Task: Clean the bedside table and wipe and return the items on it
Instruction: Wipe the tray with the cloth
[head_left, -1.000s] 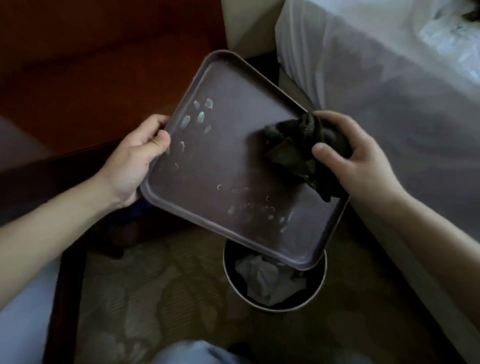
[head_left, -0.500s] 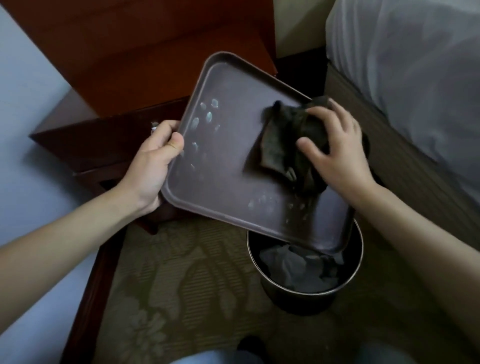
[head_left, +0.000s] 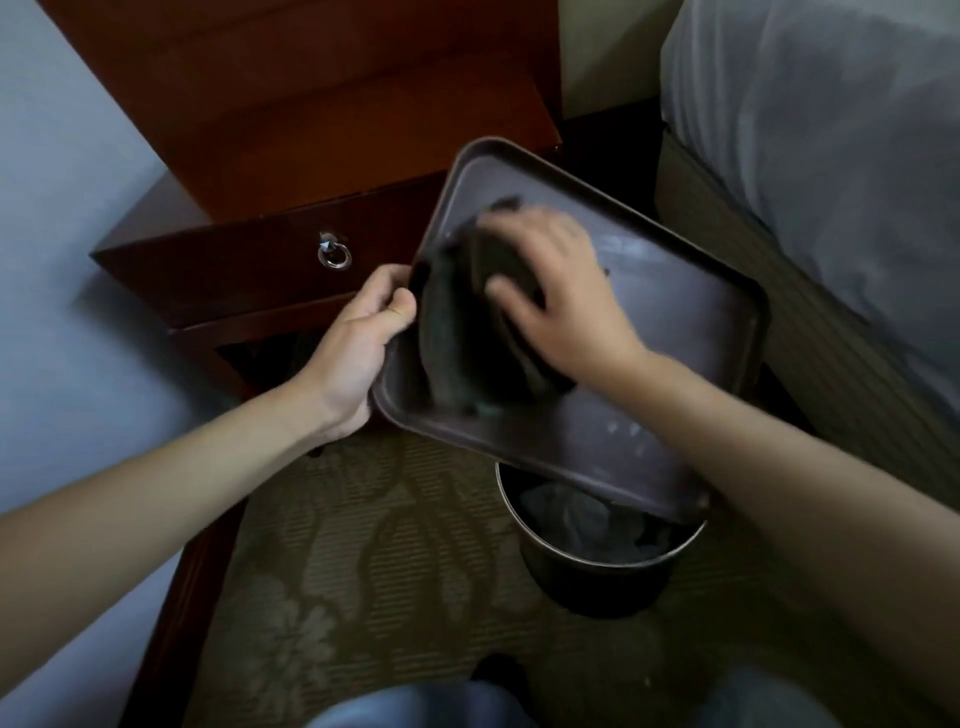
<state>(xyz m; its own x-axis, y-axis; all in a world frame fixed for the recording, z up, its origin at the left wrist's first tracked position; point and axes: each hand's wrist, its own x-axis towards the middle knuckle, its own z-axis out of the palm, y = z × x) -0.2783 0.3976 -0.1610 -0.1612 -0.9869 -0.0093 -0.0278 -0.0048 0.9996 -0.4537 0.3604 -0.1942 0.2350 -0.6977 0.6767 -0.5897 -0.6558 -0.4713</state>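
A dark brown tray (head_left: 691, 322) is held tilted in the air, its low corner over a round waste bin (head_left: 597, 571). My left hand (head_left: 358, 343) grips the tray's left rim, thumb on top. My right hand (head_left: 561, 301) presses a dark cloth (head_left: 467, 338) onto the left half of the tray; its fingers lie spread over the cloth and are motion-blurred. A few pale smears show on the tray's right side and near its lower edge. The wooden bedside table (head_left: 291, 171) stands behind the tray at upper left, its top bare.
The table's drawer has a metal ring pull (head_left: 334, 253). Crumpled paper lies inside the bin. A bed with white bedding (head_left: 831, 156) fills the right side. Patterned carpet (head_left: 363, 571) covers the floor, and a pale wall runs along the left.
My right hand has dragged the cloth from the tray's right side across to its left, over the pale spots near my left thumb. The view shifted left, showing the drawer pull.
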